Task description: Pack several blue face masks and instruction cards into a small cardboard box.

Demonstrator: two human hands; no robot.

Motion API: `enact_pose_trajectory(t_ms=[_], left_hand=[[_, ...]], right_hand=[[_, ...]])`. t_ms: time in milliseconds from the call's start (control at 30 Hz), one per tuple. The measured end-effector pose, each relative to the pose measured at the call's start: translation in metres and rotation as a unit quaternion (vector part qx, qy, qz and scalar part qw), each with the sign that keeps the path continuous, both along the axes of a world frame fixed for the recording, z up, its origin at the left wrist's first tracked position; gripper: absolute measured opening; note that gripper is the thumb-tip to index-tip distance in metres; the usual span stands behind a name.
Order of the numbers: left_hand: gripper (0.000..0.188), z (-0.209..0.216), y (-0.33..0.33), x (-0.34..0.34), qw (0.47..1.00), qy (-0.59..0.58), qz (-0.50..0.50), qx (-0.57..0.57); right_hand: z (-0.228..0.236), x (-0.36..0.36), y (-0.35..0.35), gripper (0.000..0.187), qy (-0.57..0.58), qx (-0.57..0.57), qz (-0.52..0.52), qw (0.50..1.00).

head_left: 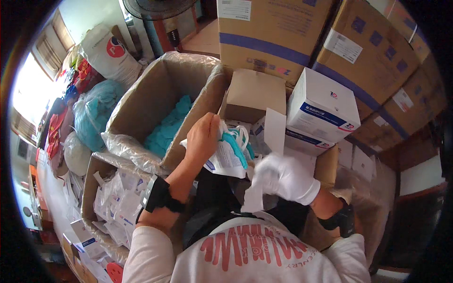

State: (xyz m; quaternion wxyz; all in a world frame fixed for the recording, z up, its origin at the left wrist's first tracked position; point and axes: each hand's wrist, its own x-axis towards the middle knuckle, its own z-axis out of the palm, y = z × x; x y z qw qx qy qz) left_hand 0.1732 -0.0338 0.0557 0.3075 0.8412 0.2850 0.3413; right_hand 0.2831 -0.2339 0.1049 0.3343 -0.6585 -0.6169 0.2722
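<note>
My bare left hand (204,137) is closed on the edge of a white printed packet (225,160). Out of the packet's open side stick teal face masks (234,147) with white ear loops. Just to the right, my right hand (288,179), in a white glove, is curled and somewhat blurred. A torn white strip of packaging (254,197) hangs from its fingers, whose tips are hard to make out. Left of my left hand stands a large plastic-lined carton (141,89) with a heap of teal masks (170,123) at its bottom.
A lower lined carton (89,198) holds crumpled white wrappers (120,200). Ahead are an open brown box (257,89) and stacked white boxes (325,101). Big brown cartons (269,33) wall the far side. Stuffed bags (96,101) lie at the left; a fan (158,7) stands behind.
</note>
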Motion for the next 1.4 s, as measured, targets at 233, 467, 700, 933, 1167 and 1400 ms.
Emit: enact_pose_trajectory(t_ms=[233,467,700,933,1167,1400], left_hand=[[0.019,0.004,-0.018,-0.002,0.996,-0.030,-0.008,0.080],[0.010,-0.001,-0.023,-0.014,0.987,-0.076,-0.038,0.136],[0.014,-0.012,-0.028,-0.015,0.993,-0.060,-0.036,0.090],[0.017,-0.027,-0.034,-0.010,0.998,-0.053,0.020,0.035],[0.017,-0.040,-0.030,-0.020,0.998,-0.026,0.032,-0.041],[0.012,-0.033,-0.027,-0.031,0.997,-0.055,-0.057,0.004]], right_hand=[[-0.020,0.001,0.031,0.029,-0.073,0.065,-0.142,0.985],[-0.031,-0.001,0.039,0.028,-0.067,0.049,-0.123,0.989],[-0.059,-0.008,0.051,0.019,0.059,0.139,-0.080,0.985],[-0.079,-0.013,0.047,0.014,0.154,0.169,-0.176,0.958],[-0.070,0.007,0.041,0.020,0.356,0.160,-0.265,0.882],[-0.055,0.014,0.034,0.032,0.275,-0.142,-0.019,0.951]])
